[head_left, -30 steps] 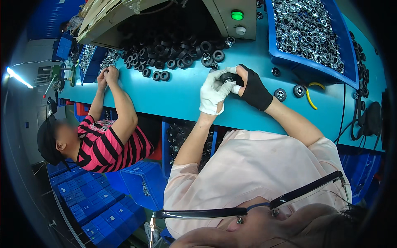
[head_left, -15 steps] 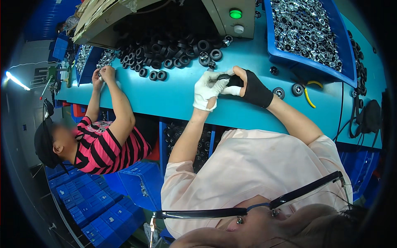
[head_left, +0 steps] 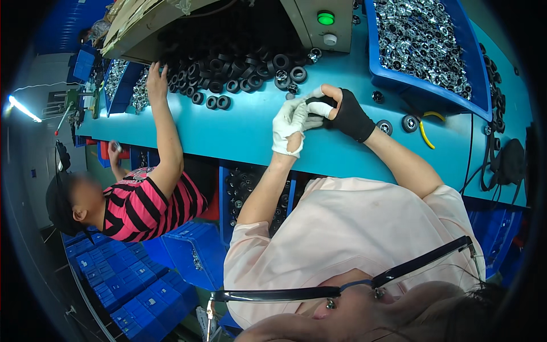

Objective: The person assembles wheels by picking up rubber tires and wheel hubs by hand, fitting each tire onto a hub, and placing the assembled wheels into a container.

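My left hand (head_left: 289,126), in a white glove, is closed and meets my right hand (head_left: 345,115) above the table's near part. My right hand wears a black fingerless glove, with white coverings on some fingertips, and its fingers are bent in. Between them is a small black tyre, now almost wholly covered by my fingers. Just beyond my hands lie a chrome wheel hub (head_left: 293,89) and a heap of black tyres (head_left: 245,71). Right of my right hand sit two tyres with hubs fitted, a nearer wheel (head_left: 384,127) and another wheel (head_left: 409,122).
Yellow-handled pliers (head_left: 425,135) lie on the teal table (head_left: 228,134). A blue bin (head_left: 373,71) of chrome hubs stands at the right. A machine housing with a green light (head_left: 325,18) overhangs the tyres. At the left a co-worker's hand (head_left: 156,80) reaches over the table.
My hands have drawn together, and the tyre that showed between them is now covered. The co-worker's hands have parted, one reaching toward the housing, the other lowered with a small part.
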Action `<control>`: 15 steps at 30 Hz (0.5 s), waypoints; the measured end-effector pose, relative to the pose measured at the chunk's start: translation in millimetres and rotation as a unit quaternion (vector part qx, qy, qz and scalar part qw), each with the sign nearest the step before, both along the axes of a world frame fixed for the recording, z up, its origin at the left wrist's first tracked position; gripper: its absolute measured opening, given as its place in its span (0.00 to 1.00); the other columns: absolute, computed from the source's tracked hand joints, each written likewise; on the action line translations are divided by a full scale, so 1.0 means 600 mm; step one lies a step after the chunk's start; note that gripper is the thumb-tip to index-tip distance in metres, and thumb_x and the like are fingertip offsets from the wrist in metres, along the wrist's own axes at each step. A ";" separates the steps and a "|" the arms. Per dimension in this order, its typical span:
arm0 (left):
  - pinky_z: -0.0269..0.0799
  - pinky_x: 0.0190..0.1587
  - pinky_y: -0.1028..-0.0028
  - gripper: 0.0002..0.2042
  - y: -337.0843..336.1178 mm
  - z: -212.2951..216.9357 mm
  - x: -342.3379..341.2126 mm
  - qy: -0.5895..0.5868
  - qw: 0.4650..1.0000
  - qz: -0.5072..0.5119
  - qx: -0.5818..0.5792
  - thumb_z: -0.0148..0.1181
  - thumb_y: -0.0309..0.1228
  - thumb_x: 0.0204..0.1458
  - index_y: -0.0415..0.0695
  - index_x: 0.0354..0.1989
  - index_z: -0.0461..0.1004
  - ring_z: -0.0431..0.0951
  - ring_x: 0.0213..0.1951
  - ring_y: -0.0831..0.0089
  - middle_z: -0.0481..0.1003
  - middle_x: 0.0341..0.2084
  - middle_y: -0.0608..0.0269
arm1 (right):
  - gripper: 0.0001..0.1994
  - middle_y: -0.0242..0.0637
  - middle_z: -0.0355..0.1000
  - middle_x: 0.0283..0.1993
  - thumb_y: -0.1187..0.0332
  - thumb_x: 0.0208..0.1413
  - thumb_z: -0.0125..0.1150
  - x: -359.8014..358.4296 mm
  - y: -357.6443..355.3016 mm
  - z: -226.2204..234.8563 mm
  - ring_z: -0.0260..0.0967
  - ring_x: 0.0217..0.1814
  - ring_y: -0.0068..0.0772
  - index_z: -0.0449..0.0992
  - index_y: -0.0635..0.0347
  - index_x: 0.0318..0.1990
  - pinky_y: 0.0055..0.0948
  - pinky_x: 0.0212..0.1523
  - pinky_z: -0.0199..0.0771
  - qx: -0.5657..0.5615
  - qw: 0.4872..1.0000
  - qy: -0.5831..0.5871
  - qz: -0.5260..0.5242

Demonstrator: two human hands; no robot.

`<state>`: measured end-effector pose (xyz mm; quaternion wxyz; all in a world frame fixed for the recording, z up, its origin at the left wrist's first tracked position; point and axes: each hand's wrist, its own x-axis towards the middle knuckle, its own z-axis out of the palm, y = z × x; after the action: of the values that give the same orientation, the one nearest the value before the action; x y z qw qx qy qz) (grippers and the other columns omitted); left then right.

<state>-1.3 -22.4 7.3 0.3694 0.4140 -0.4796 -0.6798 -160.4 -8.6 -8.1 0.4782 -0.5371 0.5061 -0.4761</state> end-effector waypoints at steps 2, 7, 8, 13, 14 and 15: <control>0.77 0.41 0.71 0.15 -0.009 -0.007 0.002 0.025 0.999 0.019 0.018 0.46 0.30 0.61 0.30 0.51 0.64 0.78 0.36 0.66 0.73 0.41 0.50 | 0.13 0.41 0.73 0.32 0.67 0.50 0.62 0.001 0.007 0.002 0.69 0.33 0.28 0.72 0.65 0.40 0.28 0.37 0.68 -0.016 0.999 -0.036 0.007; 0.76 0.39 0.74 0.16 -0.017 -0.014 0.013 0.044 0.998 0.017 0.038 0.51 0.30 0.59 0.31 0.51 0.66 0.77 0.36 0.70 0.72 0.40 0.52 | 0.19 0.42 0.74 0.39 0.67 0.50 0.62 -0.001 0.013 0.002 0.72 0.42 0.31 0.69 0.65 0.49 0.28 0.45 0.69 -0.024 0.999 0.025 0.007; 0.76 0.39 0.75 0.16 -0.018 -0.013 0.012 0.031 0.999 0.006 0.016 0.52 0.29 0.58 0.31 0.51 0.66 0.77 0.36 0.70 0.72 0.40 0.53 | 0.19 0.42 0.74 0.39 0.67 0.50 0.62 -0.001 0.013 0.002 0.72 0.42 0.31 0.69 0.65 0.49 0.28 0.45 0.69 -0.024 0.999 0.025 0.006; 0.76 0.42 0.72 0.16 -0.019 -0.012 0.011 -0.027 0.999 -0.004 -0.017 0.52 0.28 0.58 0.30 0.51 0.66 0.77 0.39 0.68 0.73 0.41 0.52 | 0.17 0.42 0.75 0.38 0.67 0.51 0.62 0.001 0.014 0.014 0.72 0.41 0.30 0.71 0.65 0.46 0.28 0.43 0.70 -0.023 0.999 0.027 0.003; 0.76 0.42 0.72 0.15 -0.020 -0.013 0.011 -0.016 1.000 -0.002 -0.023 0.52 0.28 0.58 0.30 0.50 0.67 0.77 0.38 0.68 0.74 0.41 0.52 | 0.17 0.42 0.75 0.38 0.67 0.51 0.62 0.001 0.012 0.009 0.72 0.41 0.30 0.71 0.65 0.46 0.28 0.43 0.70 -0.022 0.999 0.027 0.002; 0.76 0.42 0.72 0.15 -0.019 -0.012 0.009 -0.017 1.000 -0.003 -0.023 0.52 0.28 0.58 0.30 0.50 0.67 0.77 0.38 0.68 0.74 0.41 0.52 | 0.16 0.42 0.75 0.36 0.67 0.51 0.62 0.001 0.009 0.000 0.73 0.37 0.29 0.71 0.66 0.45 0.27 0.40 0.70 -0.035 0.999 0.016 -0.004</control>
<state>4.2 -34.0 0.1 0.3691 0.4154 -0.5023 -0.6625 -159.6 -3.2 -7.9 0.4496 -0.5588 0.4988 -0.4867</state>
